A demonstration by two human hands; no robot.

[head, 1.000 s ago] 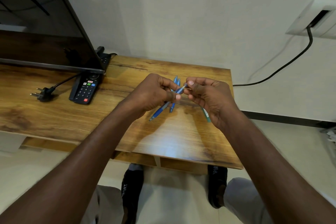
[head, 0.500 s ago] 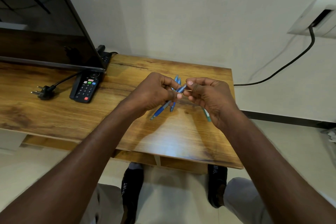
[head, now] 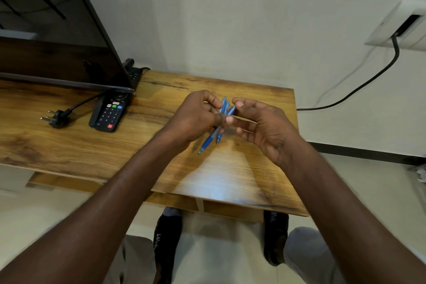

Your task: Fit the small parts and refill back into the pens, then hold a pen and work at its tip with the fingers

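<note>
Over the wooden table (head: 230,180), my left hand (head: 196,117) grips a small bundle of blue pens (head: 210,140), its thumb pressed across their barrels. The pens slant with their tips down to the left and their tops up between my two hands. My right hand (head: 262,129) is close on the right, its thumb and curled fingers pinching the upper end of one pen (head: 231,110). The middle of the pens is hidden by my fingers.
A dark TV screen (head: 57,30) stands at the back left, with a black remote (head: 110,115) and a loose plug (head: 56,118) in front of it. A power strip (head: 133,71) lies behind. A black cable (head: 357,92) runs to a wall socket (head: 396,27). My shoes (head: 168,237) are under the table edge.
Both hands stay together over the same spot with the pens. The right hand's lower fingers have loosened slightly, and the greenish pen seen under it earlier no longer shows.
</note>
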